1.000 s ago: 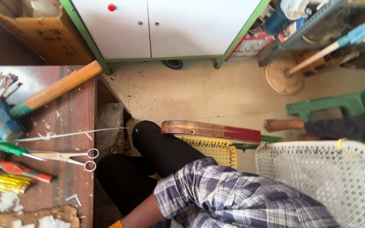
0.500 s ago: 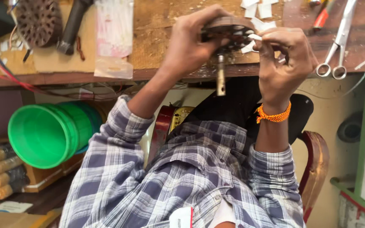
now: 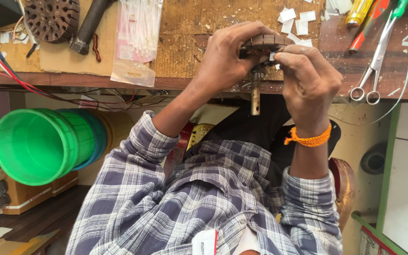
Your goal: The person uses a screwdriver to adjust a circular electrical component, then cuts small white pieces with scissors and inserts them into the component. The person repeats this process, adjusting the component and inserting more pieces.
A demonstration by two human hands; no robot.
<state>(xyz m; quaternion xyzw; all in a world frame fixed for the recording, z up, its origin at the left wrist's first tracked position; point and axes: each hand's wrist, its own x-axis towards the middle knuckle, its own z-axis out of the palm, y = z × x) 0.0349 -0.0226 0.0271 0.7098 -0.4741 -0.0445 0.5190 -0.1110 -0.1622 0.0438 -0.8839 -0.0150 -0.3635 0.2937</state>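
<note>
Beside scissors [image 3: 373, 71], both hands grip a slotted motor core [image 3: 264, 43].

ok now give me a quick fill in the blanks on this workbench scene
1. The left hand and right hand together hold a round dark slotted metal core; the orange thread band is on the ___ wrist.
2. The steel scissors lie on the wooden bench to the ___ of both hands.
3. The outermost nested plastic bucket below the bench is ___.
Missing: right; right; green.
</note>
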